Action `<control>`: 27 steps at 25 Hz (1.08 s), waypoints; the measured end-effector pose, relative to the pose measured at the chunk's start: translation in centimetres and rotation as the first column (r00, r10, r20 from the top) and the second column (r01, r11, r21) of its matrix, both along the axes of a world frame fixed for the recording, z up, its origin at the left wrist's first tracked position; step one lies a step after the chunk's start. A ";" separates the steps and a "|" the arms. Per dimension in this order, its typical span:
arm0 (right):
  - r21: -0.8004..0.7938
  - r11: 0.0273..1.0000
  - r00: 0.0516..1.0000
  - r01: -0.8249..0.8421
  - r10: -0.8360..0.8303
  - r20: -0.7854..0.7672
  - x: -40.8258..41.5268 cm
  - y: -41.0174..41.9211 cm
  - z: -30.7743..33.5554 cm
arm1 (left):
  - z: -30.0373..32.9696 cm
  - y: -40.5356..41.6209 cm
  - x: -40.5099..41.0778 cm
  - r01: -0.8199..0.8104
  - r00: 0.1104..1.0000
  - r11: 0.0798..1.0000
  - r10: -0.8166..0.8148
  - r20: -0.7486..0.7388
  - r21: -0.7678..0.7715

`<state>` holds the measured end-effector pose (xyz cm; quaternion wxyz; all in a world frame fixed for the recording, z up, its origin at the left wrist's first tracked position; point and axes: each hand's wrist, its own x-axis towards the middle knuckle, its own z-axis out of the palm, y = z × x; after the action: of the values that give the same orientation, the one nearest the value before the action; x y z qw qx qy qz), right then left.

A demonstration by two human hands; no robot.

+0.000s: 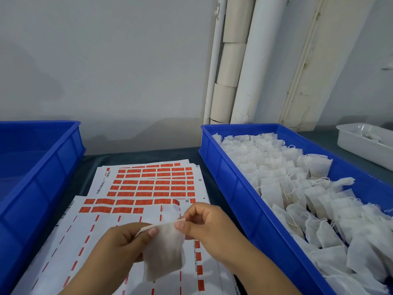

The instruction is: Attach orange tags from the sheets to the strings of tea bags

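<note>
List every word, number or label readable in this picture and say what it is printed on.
No text can be read.
Orange tags on the sheets: print too small and blurred.
Barcodes and small square codes at the sheet edges: unreadable.
Tea bag held by both hands, blue bins: no print visible.

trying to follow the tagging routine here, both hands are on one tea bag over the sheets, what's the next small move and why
Probably free the bag's string. Both the left hand and right hand pinch the top edge of the tea bag, and no string or tag shows on it. The near sheet, right beneath, has orange tags left in its top rows to peel next.
</note>
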<state>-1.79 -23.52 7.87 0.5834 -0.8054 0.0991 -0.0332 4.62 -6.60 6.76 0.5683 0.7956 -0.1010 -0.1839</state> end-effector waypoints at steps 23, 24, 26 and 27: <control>0.059 0.997 0.997 0.047 -0.043 -0.057 2.5 3.9 -1.8 | 3.0 -0.4 0.0 -0.148 0.754 0.838 -0.248 0.609 0.525; 0.043 0.998 0.998 0.048 -0.046 -0.053 2.4 3.7 -2.0 | 2.9 0.2 0.2 -0.174 0.736 0.839 -0.237 0.634 0.515; 0.022 0.999 0.997 0.049 -0.048 -0.055 2.3 3.4 -2.3 | 2.9 1.2 0.5 -0.227 0.709 0.854 -0.185 0.681 0.468; 0.023 0.998 0.997 0.052 -0.050 -0.057 2.2 3.4 -2.4 | 2.9 1.5 0.6 -0.249 0.695 0.863 -0.158 0.702 0.440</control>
<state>0.44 -20.09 5.44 0.5890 -0.7962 0.1364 -0.0241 5.22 -5.14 9.70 0.2599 0.9248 -0.2423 0.1361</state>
